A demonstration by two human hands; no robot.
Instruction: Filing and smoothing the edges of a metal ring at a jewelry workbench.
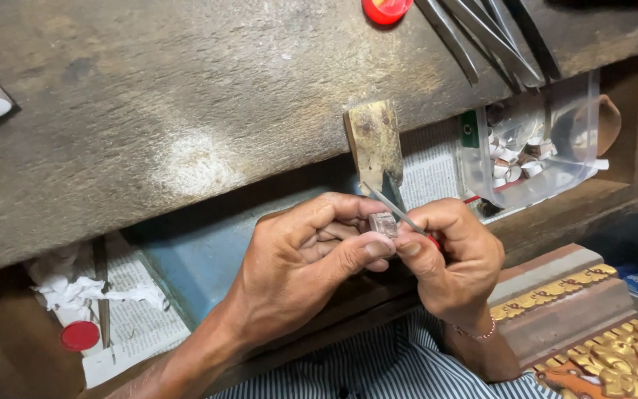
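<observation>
Filing looks to be the step in hand: the left hand (311, 255) pinches a small metal block (382, 223) against the wooden bench peg (374, 144), the right hand (452, 255) closed on a thin file (395, 209) needing short, steady strokes.

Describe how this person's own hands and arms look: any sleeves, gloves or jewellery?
Both hands are bare, with no gloves. The left hand and its forearm show no sleeve, ring or watch. The right hand wears a thin beaded bracelet, pinkish-red, at the wrist. No sleeves reach either forearm in view. Below the arms lies blue-and-white striped cloth, apparently the person's clothing.
</observation>
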